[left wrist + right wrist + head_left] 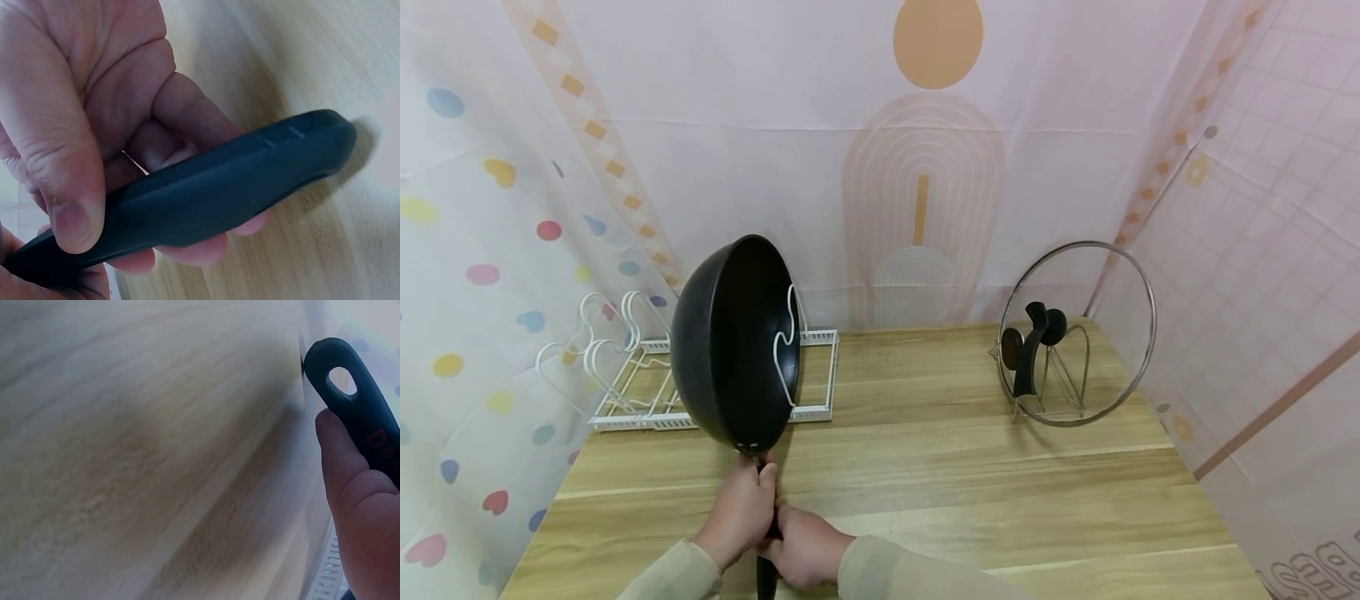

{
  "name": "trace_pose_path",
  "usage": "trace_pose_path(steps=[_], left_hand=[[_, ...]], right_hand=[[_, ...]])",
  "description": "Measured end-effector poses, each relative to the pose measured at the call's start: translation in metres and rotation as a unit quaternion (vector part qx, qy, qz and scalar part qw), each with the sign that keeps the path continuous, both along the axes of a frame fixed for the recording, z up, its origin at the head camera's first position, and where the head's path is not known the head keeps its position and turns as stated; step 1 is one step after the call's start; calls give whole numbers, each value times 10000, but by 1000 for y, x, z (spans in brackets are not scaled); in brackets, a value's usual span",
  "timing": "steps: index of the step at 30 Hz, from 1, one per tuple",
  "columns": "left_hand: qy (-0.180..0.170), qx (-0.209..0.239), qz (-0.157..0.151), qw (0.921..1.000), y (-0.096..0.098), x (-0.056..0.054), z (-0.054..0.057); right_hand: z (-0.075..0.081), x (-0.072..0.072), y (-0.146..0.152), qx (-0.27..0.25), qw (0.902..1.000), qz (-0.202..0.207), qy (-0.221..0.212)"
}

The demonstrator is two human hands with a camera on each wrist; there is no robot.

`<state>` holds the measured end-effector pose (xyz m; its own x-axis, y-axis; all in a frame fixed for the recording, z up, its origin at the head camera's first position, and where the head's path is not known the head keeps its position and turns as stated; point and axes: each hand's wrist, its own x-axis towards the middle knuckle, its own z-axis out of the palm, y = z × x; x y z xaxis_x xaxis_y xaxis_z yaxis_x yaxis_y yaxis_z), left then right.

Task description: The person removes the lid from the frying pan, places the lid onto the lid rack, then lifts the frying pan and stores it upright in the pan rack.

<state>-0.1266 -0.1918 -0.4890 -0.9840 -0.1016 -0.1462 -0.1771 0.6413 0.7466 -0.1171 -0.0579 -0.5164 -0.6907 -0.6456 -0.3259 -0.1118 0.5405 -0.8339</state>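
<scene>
A black wok (pixel 697 358) is tipped on its side over the white wire rack (pixel 812 413), its hollow facing right. One white wire divider crosses in front of the hollow. Just below the rim my left hand (pixel 741 508) grips the handle (pixel 766 577), which points toward me. My right hand (pixel 808 546) holds the same handle farther down, nearer its end. In the left wrist view, a thumb and curled fingers wrap the black handle (pixel 187 200). The handle's end, with a hanging hole, shows in the right wrist view beside a hand (pixel 369 531).
At the right, a glass lid (pixel 1078 422) with a metal rim and black handle leans upright in a small wire stand (pixel 1084 367). More looped dividers (pixel 591 358) rise at the rack's left. A patterned curtain (pixel 760 125) hangs behind the wooden table (pixel 1000 508).
</scene>
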Motion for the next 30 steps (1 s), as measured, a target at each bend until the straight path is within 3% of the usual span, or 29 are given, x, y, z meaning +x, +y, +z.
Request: trace_pose_path(steps=[9, 19, 27, 30], left_hand=[[32, 74, -55, 10000, 1, -1, -1], [209, -211, -201, 9994, -2, 1, -3], [357, -395, -346, 9980, -5, 3, -3], [472, -530, -370, 9968, -5, 4, -3]], right_hand=[[-2, 1, 1, 40, 9997, -185, 159], [-5, 1, 3, 125, 9997, -81, 175], [-1, 4, 4, 505, 9955, -130, 791], [0, 5, 5, 524, 9953, -169, 800]])
